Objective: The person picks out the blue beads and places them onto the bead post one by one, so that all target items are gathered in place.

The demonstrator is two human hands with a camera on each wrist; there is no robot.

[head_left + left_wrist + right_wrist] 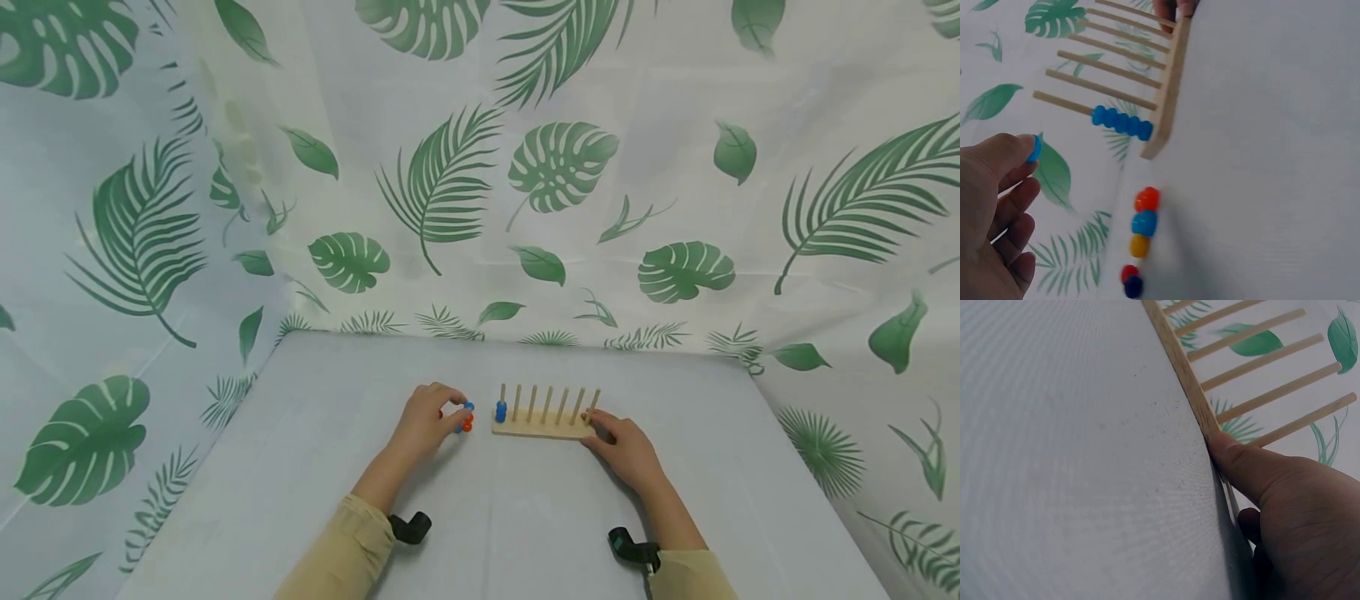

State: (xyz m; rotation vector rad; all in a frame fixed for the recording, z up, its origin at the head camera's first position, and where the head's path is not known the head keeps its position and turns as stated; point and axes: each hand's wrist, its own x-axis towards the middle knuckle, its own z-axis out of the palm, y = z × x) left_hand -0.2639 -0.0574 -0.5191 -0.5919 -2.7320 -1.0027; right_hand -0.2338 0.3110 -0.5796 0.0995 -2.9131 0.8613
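My left hand [429, 421] pinches a blue bead [1035, 149] between thumb and finger, raised above the table left of the wooden peg rack [540, 428]. Blue beads [1121, 121] are stacked on the rack's leftmost peg; its other pegs carry none. With thumb and fingers my right hand [622, 448] grips the right end of the rack's base, as the right wrist view also shows. Below the left hand lie loose beads: orange-red [1147, 200], blue [1144, 223], yellow [1139, 245], red and dark blue [1134, 287].
A white-covered table [525, 517] carries everything. Leaf-patterned cloth [450, 192] hangs behind it and at both sides. A black wrist camera [411, 528] sits on the left wrist, another [633, 550] on the right.
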